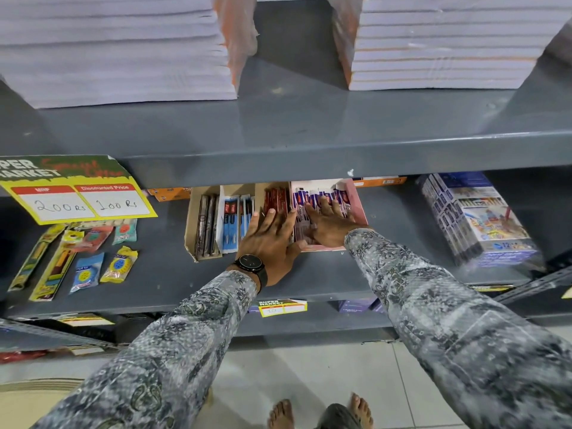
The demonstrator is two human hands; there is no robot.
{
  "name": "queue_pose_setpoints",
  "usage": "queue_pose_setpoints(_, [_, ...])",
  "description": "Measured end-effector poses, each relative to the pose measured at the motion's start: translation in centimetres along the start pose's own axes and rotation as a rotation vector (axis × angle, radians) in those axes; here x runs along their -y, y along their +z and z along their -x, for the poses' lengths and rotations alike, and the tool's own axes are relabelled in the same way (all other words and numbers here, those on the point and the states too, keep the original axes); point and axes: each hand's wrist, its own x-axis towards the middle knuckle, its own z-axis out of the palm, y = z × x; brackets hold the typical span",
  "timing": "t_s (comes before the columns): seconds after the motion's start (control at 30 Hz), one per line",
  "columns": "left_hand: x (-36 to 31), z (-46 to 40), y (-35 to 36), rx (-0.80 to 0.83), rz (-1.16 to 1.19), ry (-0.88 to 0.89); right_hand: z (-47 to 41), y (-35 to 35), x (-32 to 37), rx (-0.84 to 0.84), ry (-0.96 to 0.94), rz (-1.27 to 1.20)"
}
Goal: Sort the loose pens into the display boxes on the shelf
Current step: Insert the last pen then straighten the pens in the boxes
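On the grey middle shelf stands a brown cardboard display box with dark pens, blue-and-white pen packs and red pen packs. Right beside it is a pink display box full of purple-and-white pen packs. My left hand, a black watch on its wrist, lies flat with fingers spread over the red packs at the seam between the two boxes. My right hand rests palm down on the purple packs inside the pink box, fingers apart. Neither hand visibly holds a pen.
A yellow price sign hangs from the upper shelf edge at left. Small packets of stationery lie at the shelf's left. A wrapped stack of blue boxes sits at right. Paper stacks fill the upper shelf. Bare feet stand on tiles.
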Motion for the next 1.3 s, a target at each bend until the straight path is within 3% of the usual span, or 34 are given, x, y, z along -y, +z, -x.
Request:
queue_pose_setpoints(0.1, [0.2, 0.1, -0.2, 0.008, 0.021, 0.015, 0.9, -0.9, 0.2, -0.063, -0.017, -0.037])
queue_pose_setpoints(0.2, [1.3, 0.8, -0.8, -0.024, 0.04, -0.038, 2.9, -2.5, 2.4, -0.474, -0.114, -0.058])
queue_pose_setpoints(0.27, [2.9, 1.7, -1.1, -0.086, -0.004, -0.147, 4.3, -3.5, 4.8, -0.593, -0.234, -0.046])
queue_pose_setpoints(0.33, [4.8, 2.9, -1.2, -0.125, -0.056, -0.241, 4.5, -3.5, 7.1, -0.409, -0.401, 0.088])
queue_pose_setpoints(0.43, [7.0, 4.5, -1.0, -0.109, -0.051, -0.255, 3.3, -1.8, 8.7, -0.212, -0.399, 0.486])
queue_pose_setpoints(0.7, [7.5, 4.9, -1.0, -0.013, 0.129, -0.171, 1.4, 1.2, 8.0, -0.331, -0.436, 0.796])
queue_pose_setpoints(1.07, [9.3, 5.8, -1.0, -0.012, 0.108, -0.169, 2.1, 0.9, 8.8, -0.282, -0.446, 0.867])
queue_pose_setpoints(1.2, [10.1, 6.6, -1.9, -0.087, 0.024, -0.141, 2.4, -0.7, 9.6, -0.456, -0.426, 0.638])
queue_pose_setpoints(1.3, [11.2, 7.1, -2.2, -0.132, -0.02, -0.24, 3.0, -2.1, 11.4, -0.601, -0.447, 0.379])
